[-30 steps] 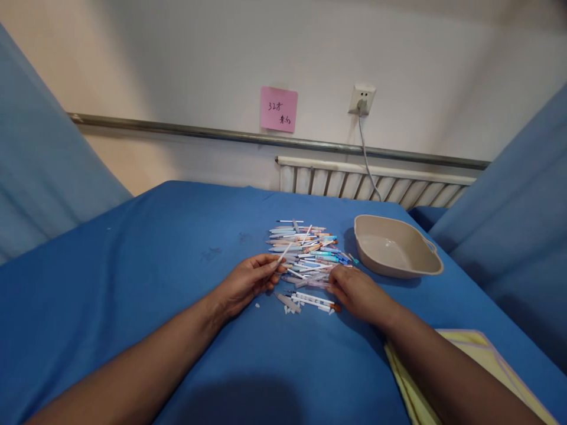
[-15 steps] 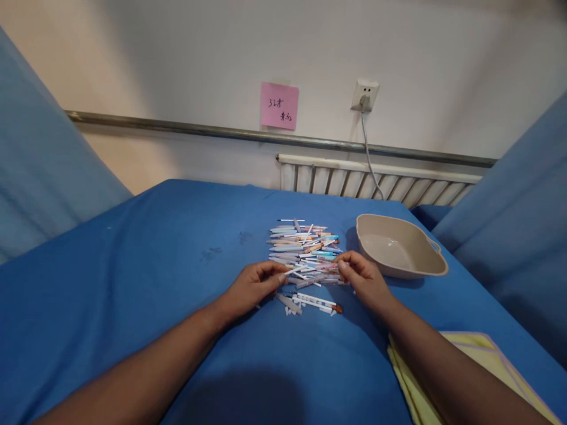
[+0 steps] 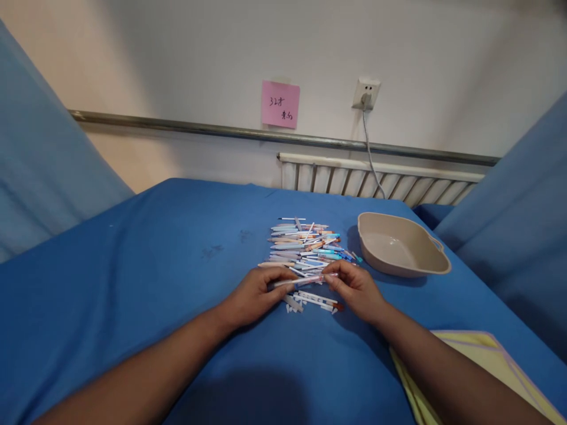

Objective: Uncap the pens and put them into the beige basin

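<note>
My left hand (image 3: 261, 295) is closed, pinching a thin white pen refill (image 3: 295, 282) between thumb and fingers. Opposite it, my right hand (image 3: 357, 290) pinches a clear pinkish pen barrel (image 3: 316, 278). The refill and the barrel lie in one line between the hands; whether one is inside the other I cannot make out. Behind them spreads a pile of pens and refills (image 3: 301, 245), mostly lying sideways. Just in front are a few white refills (image 3: 315, 299), a grey pen part (image 3: 292, 303) and several small white pieces (image 3: 290, 309).
To the right of the pile stands a beige plastic basin (image 3: 398, 268). A folded yellow cloth (image 3: 469, 360) lies at the front right, under my right forearm. Blue cloth (image 3: 177, 254) covers the table. Behind it are a radiator (image 3: 328, 177) and a metal rail (image 3: 199, 128).
My right hand has moved left and slightly down, bringing the pinkish barrel in line with the refill. My left hand has come slightly right and lower, with the refill still in it.
</note>
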Demonstrator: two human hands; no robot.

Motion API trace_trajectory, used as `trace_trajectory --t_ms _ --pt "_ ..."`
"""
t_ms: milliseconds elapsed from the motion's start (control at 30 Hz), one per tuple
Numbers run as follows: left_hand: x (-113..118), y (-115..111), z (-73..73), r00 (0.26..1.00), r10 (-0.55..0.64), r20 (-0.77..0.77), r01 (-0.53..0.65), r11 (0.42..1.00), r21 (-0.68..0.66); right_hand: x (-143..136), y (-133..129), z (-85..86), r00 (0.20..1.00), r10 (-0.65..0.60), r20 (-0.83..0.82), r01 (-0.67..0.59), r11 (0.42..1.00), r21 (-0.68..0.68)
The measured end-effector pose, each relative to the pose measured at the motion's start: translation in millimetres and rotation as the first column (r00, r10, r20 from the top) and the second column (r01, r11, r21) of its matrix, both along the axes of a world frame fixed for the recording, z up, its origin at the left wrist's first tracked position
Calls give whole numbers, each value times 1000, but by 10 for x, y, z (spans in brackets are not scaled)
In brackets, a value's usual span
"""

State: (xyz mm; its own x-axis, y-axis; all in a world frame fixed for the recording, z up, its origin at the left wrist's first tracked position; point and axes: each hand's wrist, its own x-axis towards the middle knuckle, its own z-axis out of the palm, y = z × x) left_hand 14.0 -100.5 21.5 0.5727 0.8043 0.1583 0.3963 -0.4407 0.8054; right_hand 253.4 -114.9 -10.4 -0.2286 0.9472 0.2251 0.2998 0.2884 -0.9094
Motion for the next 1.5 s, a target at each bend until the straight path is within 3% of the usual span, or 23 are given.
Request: trace_trajectory --t_ms 300,600,733,1000,1167,1233,1333,1500 --pt "13 -37 22 1000 -24 -4 24 1000 -5 -54 -114 105 990 -65 127 35 974 226" --pt "23 -65 1 998 -20 53 30 980 -199 -27 -140 129 986 -46 157 -21 916 400" --pt "21 -70 -4 998 -32 52 43 974 -220 -21 -137 146 985 -32 169 -37 920 389" --pt "1 -94 29 998 -35 -46 38 996 76 -32 -149 127 988 -23 155 -13 974 225" --pt "2 -104 71 996 -21 -82 33 988 149 -66 -147 72 992 -46 119 32 992 119" --pt "8 -102 71 999 -18 -45 23 995 102 -59 -150 62 987 -48 152 25 989 146" --pt "20 -92 49 999 -2 50 6 997 -75 -25 -170 68 963 -51 266 -15 971 240" --pt "40 -79 9 979 60 197 13 937 -350 6 -215 120 911 -56 408 -79 948 308"
